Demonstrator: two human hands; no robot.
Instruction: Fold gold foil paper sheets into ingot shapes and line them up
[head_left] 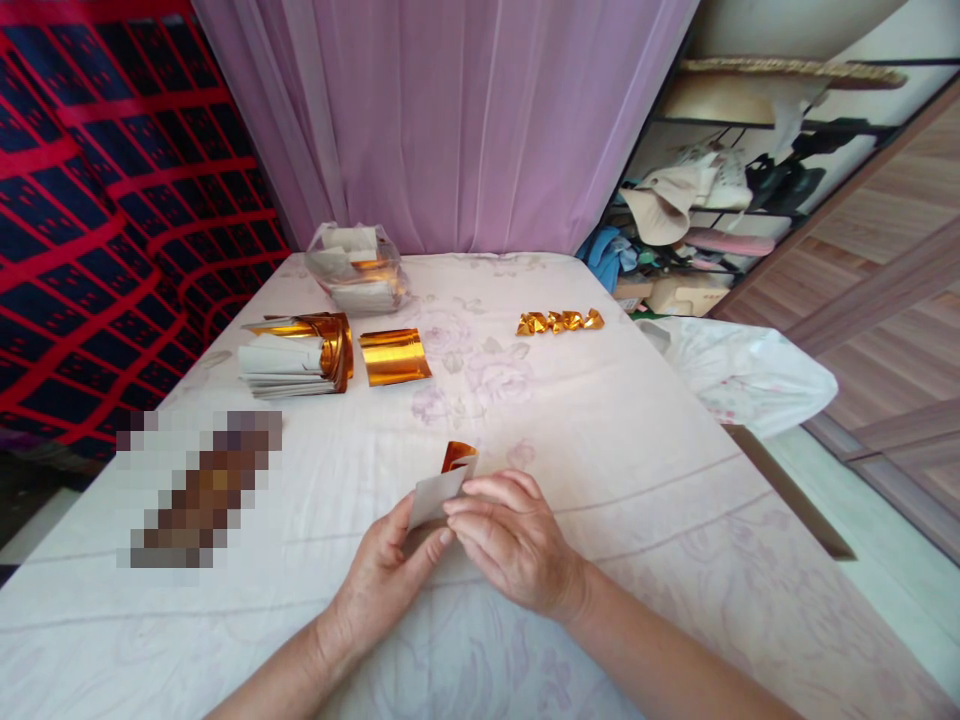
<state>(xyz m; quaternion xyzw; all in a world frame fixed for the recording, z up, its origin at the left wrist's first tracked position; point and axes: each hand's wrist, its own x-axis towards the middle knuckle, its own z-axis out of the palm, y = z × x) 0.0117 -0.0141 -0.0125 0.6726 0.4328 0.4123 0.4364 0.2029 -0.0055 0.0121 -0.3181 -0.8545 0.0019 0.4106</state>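
Left hand [386,570] and right hand [510,545] together, fingertips pinching a small gold-backed paper sheet [444,485] just above the floral bedsheet [637,480]. Farther back: a stack of foil sheets [296,355], a single gold sheet [394,356], a row of folded gold pieces [559,321].
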